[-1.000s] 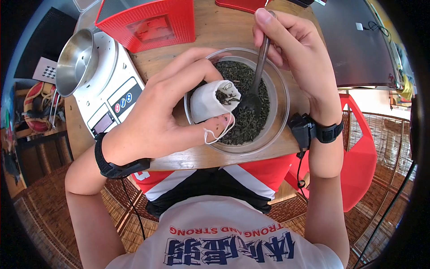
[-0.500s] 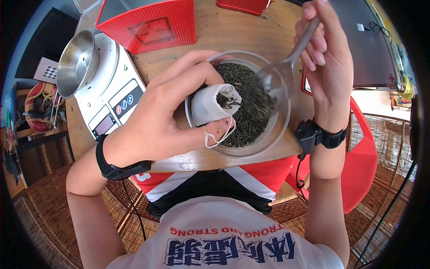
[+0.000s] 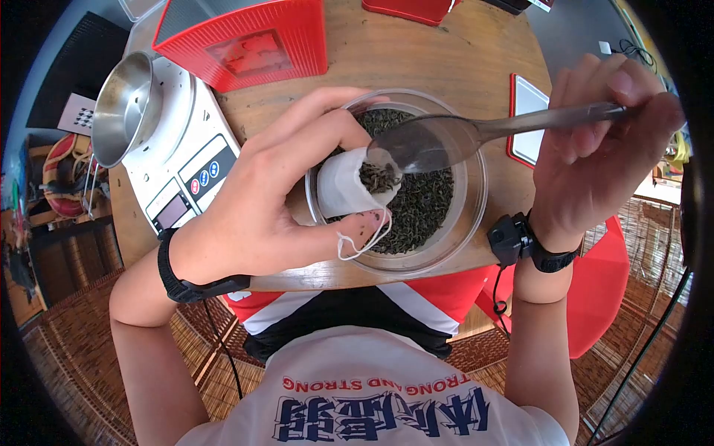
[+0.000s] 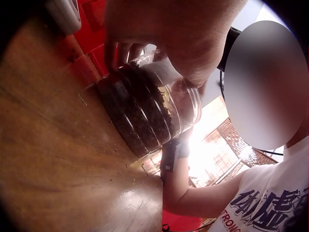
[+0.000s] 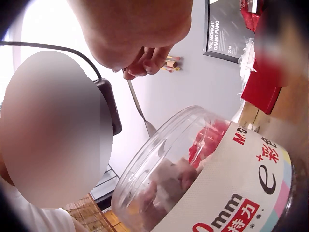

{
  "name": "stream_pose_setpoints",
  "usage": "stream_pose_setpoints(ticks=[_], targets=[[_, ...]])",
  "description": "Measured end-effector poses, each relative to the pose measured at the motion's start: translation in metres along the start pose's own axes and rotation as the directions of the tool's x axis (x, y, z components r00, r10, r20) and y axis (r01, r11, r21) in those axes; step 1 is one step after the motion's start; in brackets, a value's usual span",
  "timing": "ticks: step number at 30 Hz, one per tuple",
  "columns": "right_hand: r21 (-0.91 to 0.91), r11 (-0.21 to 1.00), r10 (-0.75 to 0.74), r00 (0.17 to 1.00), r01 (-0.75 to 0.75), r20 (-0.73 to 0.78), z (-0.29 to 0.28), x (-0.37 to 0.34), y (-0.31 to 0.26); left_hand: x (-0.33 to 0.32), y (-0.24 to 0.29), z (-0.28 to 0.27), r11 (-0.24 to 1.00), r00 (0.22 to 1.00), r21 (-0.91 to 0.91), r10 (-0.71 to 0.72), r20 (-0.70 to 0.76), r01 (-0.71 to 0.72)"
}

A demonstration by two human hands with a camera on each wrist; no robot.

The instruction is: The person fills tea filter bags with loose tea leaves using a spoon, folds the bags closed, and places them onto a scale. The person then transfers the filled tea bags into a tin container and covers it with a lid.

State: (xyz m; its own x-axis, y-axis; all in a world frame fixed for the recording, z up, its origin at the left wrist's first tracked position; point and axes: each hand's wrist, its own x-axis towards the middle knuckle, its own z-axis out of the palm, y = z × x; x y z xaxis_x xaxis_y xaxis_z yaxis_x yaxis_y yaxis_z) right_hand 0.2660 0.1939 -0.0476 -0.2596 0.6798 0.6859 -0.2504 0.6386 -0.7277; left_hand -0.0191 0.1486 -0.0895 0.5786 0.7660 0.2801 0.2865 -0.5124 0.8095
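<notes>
My left hand (image 3: 260, 175) grips a small white tea bag (image 3: 341, 187) with a drawstring, between curled fingers and thumb. Dark leaves show in its round mouth. It sits within the rim of a clear plastic tub (image 3: 476, 223) of loose dark tea leaves (image 3: 424, 215). With my right hand (image 3: 595, 152), off to the right, I hold a metal spoon (image 3: 439, 141) by its handle end. The spoon's bowl slants over the tub, its tip right at the bag's mouth. In the right wrist view, a printed label (image 5: 251, 179) wraps the tub.
A white kitchen scale (image 3: 201, 152) carrying a steel bowl (image 3: 119, 111) stands on the left. Behind the tub is a red ribbed box (image 3: 305, 44). A red-edged white flat item (image 3: 529, 119) lies to the right on the wooden table (image 3: 387, 56). A red chair (image 3: 595, 305) stands nearby.
The spoon has come up out of the tea leaves, and my right hand has swung outward, turning its bowl toward the bag's mouth. My left hand and the bag have stayed nearly still.
</notes>
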Motion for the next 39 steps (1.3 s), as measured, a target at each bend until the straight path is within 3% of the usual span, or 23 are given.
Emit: stream_pose_setpoints(ticks=[2, 4, 7, 8, 11, 15, 18, 19, 22, 24, 25, 27, 29, 31, 34, 39], targets=[[0.021, 0.999, 0.035, 0.999, -0.036, 0.029, 0.000, 0.001, 0.000, 0.001, 0.002, -0.002, 0.998, 0.999, 0.053, 0.033, 0.030, -0.035], [0.046, 0.998, 0.048, 0.994, -0.044, -0.100, -0.003, 0.002, 0.001, 0.001, 0.003, -0.001, 0.999, 0.999, 0.036, 0.024, 0.025, -0.025], [0.029, 0.998, 0.059, 0.998, -0.059, 0.018, 0.005, 0.003, 0.009, 0.002, -0.001, 0.000, 0.999, 0.999, 0.018, 0.042, 0.013, -0.042], [-0.018, 0.995, 0.098, 0.995, -0.098, -0.028, 0.011, -0.002, 0.010, 0.003, -0.003, 0.001, 0.998, 0.998, 0.012, 0.066, 0.007, -0.067], [-0.141, 0.989, 0.030, 0.998, -0.036, -0.048, 0.019, -0.005, 0.013, 0.003, -0.001, 0.003, 0.999, 0.999, -0.043, 0.031, -0.009, -0.032], [-0.056, 0.998, 0.006, 0.996, -0.011, -0.091, 0.008, 0.005, 0.010, 0.001, -0.002, 0.001, 0.998, 0.998, 0.023, 0.055, 0.006, -0.055], [-0.090, 0.993, 0.068, 0.993, -0.076, -0.098, 0.017, -0.001, 0.009, 0.001, -0.003, 0.003, 0.999, 0.999, 0.021, 0.046, 0.003, -0.046], [-0.171, 0.985, 0.022, 1.000, -0.024, -0.016, 0.023, -0.003, 0.011, 0.001, -0.003, 0.003, 0.999, 0.999, -0.002, 0.046, 0.007, -0.046], [-0.213, 0.977, -0.004, 0.999, -0.005, -0.041, 0.021, -0.002, 0.011, 0.002, -0.002, 0.005, 0.998, 0.999, -0.047, 0.041, -0.009, -0.041], [-0.124, 0.987, 0.082, 0.980, -0.105, -0.179, 0.010, 0.004, 0.011, 0.001, 0.000, 0.005, 0.997, 0.999, -0.069, 0.030, -0.032, -0.033], [-0.125, 0.987, 0.082, 0.981, -0.104, -0.175, 0.010, 0.006, 0.014, 0.001, 0.000, 0.003, 0.999, 0.999, -0.026, 0.032, -0.012, -0.033], [-0.178, 0.946, 0.183, 0.901, -0.270, -0.392, 0.014, 0.008, 0.019, 0.000, 0.001, 0.001, 0.999, 0.999, 0.019, 0.035, 0.003, -0.035], [-0.301, 0.902, 0.248, 0.942, -0.310, -0.226, 0.016, 0.007, 0.023, -0.002, 0.000, 0.002, 1.000, 1.000, -0.005, -0.003, -0.001, 0.003], [-0.302, 0.825, 0.497, 0.868, -0.478, -0.017, 0.026, 0.008, 0.017, -0.002, 0.003, 0.003, 0.999, 1.000, -0.036, -0.014, -0.015, 0.013], [-0.399, 0.836, 0.452, 0.886, -0.378, 0.108, 0.023, 0.011, 0.022, -0.003, 0.003, 0.003, 0.999, 0.999, -0.053, 0.004, -0.040, -0.006], [-0.361, 0.880, 0.371, 0.920, -0.308, 0.121, 0.015, 0.017, 0.025, -0.006, -0.004, 0.004, 0.996, 0.994, -0.020, 0.085, -0.076, -0.087]])
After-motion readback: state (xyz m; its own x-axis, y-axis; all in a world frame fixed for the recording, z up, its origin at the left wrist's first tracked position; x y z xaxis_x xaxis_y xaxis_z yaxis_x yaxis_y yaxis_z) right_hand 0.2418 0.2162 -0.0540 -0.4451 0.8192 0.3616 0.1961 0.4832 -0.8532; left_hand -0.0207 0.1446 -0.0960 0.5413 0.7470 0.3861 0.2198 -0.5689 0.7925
